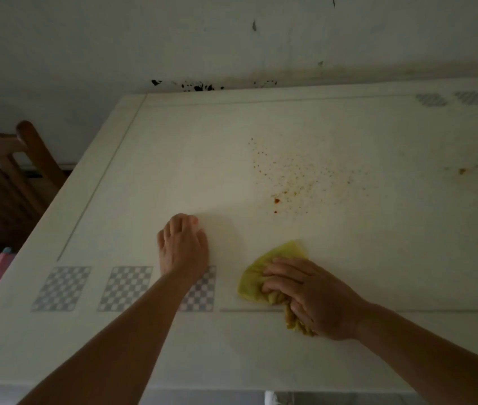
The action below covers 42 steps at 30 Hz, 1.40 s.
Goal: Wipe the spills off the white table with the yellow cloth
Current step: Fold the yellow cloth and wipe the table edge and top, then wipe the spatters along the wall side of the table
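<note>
Wiped at a white table (349,258) with a yellow cloth (264,276), seen from above in dim light.

Right hand (311,296) clenched around the bunched near end of the cloth, fingers curled over it, the loose corner fanned out beyond the fingertips and flat on the tabletop. Left hand (182,247) just beside it, empty, fingers together and pressed palm-down on the surface. Orange-brown speckled spill (290,176) farther back, apart from the cloth; smaller orange spot (462,171) off to the right.
</note>
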Motion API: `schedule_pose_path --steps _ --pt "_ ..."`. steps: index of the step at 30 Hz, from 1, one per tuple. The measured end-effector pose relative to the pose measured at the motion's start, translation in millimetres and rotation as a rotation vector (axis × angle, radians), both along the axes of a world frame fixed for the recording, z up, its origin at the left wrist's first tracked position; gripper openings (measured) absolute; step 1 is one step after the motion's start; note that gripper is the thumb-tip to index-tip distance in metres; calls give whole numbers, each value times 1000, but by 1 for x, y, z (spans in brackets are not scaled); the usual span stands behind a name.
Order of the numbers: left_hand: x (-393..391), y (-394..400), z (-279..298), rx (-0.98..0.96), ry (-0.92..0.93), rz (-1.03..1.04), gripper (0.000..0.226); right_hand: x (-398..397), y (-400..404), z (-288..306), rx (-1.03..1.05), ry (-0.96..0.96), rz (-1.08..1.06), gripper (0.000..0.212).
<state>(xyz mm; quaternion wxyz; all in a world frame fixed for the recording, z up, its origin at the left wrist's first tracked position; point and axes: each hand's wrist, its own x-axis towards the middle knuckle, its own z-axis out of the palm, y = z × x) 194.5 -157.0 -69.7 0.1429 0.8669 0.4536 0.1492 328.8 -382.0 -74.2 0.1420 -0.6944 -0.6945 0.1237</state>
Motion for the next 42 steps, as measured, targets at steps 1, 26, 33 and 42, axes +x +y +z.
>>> schedule_pose_path --steps 1,26,33,42 --pt "10 0 0 -3 -27 -18 31 6 6 -1 -20 -11 -7 51" --pt "281 145 -3 -51 -65 -55 36 279 327 -8 -6 -19 -294 48" --pt "322 162 -11 -67 -87 -34 42 319 371 -17 12 -34 -550 62" --pt "318 163 -14 -8 -109 -19 42 394 365 -8 6 -20 -733 49"
